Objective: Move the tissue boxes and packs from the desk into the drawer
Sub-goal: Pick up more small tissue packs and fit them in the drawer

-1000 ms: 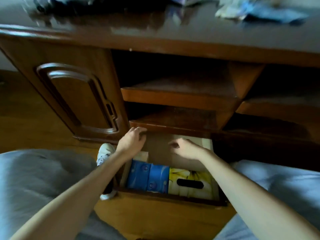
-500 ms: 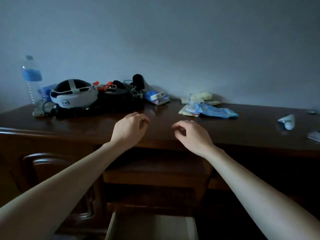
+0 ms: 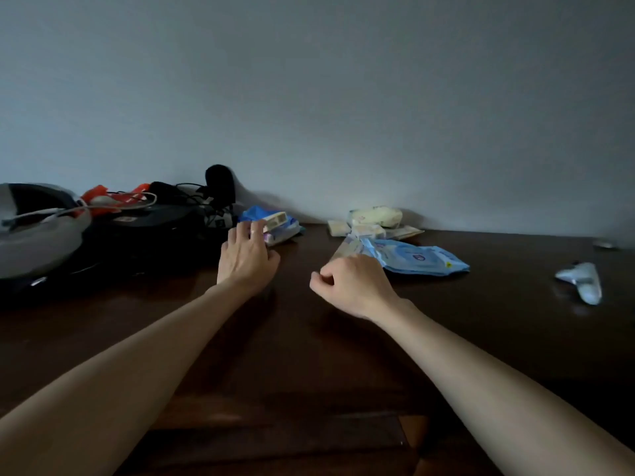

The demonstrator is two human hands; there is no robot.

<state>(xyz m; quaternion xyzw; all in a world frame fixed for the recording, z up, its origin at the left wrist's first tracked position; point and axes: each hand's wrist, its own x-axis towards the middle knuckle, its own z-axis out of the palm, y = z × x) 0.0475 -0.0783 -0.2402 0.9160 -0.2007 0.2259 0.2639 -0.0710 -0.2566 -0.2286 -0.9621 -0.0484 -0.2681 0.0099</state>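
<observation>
Both my arms stretch out over the dark wooden surface [image 3: 481, 321] toward the wall. My left hand [image 3: 245, 257] lies palm down with its fingers spread loosely forward; the fingertips reach the near end of a small stack of tissue packs [image 3: 280, 226] at the back of the surface, but I cannot tell whether they have closed on anything. A ring shows on one finger. The stack has a blue wrapper behind and a pale, box-like pack on top, its long axis running from left to right and tilted slightly up at the right.

My right hand [image 3: 354, 286] is curled into a loose fist, knuckles up, thumb tucked toward the fingers, and it holds nothing that I can see. Just beyond it lies a flat blue wipes pack [image 3: 417, 257], its long axis running left to right and slanting toward me at its right end, the near left corner just past my knuckles. Behind it, close to the wall, sits a huddle of cream-coloured tissue packs [image 3: 374, 223], small ones flat and a fuller one on top.

Left of my left hand is a heap of black gear and cables [image 3: 154, 228], with a grey headset [image 3: 34, 242] at the edge. Far to the right lies a crumpled white tube [image 3: 582, 281], pointing away from me.

The drawer is out of sight.
</observation>
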